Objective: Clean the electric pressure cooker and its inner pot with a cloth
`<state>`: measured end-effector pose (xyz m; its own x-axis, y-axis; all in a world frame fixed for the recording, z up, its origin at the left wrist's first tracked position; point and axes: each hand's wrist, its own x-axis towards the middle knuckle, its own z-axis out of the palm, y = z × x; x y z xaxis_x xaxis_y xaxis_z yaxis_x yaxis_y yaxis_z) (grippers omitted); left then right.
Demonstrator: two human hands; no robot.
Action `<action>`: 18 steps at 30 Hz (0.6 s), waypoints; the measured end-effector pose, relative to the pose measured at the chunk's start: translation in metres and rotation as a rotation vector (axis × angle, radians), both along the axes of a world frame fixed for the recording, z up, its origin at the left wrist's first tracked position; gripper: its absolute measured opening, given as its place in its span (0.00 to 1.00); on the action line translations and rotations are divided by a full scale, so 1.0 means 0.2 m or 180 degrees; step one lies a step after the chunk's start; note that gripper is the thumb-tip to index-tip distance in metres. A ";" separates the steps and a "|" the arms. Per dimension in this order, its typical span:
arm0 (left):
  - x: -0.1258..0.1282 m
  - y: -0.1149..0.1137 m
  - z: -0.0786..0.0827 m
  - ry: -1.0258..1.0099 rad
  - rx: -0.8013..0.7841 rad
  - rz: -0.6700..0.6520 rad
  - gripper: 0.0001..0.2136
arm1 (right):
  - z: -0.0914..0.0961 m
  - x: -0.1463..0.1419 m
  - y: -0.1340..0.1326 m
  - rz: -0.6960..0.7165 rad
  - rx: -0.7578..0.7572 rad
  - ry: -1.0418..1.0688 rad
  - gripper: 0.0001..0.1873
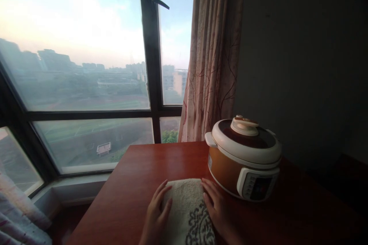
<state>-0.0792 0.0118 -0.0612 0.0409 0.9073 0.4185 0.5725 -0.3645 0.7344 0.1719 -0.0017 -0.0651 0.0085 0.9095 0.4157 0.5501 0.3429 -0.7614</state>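
A pale towel (184, 203) with a dark scroll pattern lies folded on the reddish-brown table (161, 159). My left hand (157, 211) rests along the towel's left edge, fingers stretched forward and thumb lying over the cloth. On the opposite edge lies my right hand (216, 206), its fingers extended and touching the side of the towel. Neither hand grips the cloth. The near end of the towel runs out of the bottom of the view.
An electric pressure cooker (244, 160), white and orange-brown with a lid and control panel, stands just right of my right hand. Behind the table are a large window (86, 46) and a patterned curtain (212, 53). Another curtain (20, 210) hangs at lower left.
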 end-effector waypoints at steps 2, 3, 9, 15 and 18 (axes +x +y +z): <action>-0.06 0.02 0.02 -0.0154 0.0030 0.0359 0.16 | -0.02 0.06 0.00 -0.0345 0.0104 0.0217 0.19; -0.08 0.03 0.03 -0.0125 -0.0007 0.0532 0.15 | -0.02 0.08 0.00 -0.0458 0.0079 0.0271 0.19; -0.11 0.01 0.08 0.0212 -0.0238 0.0501 0.12 | -0.03 0.11 0.00 -0.0524 -0.0177 0.0281 0.18; -0.09 0.00 0.05 0.0309 -0.0245 0.0678 0.12 | -0.06 0.10 0.02 -0.0470 -0.0292 0.0318 0.18; -0.10 0.00 0.05 0.0277 -0.0219 0.0605 0.12 | -0.07 0.10 0.03 -0.0452 -0.0308 0.0359 0.17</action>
<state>-0.0986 0.0124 -0.0521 -0.1003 0.9284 0.3577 0.6884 -0.1948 0.6986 0.1925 0.0040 -0.0787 0.1812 0.9315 0.3154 0.4970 0.1901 -0.8467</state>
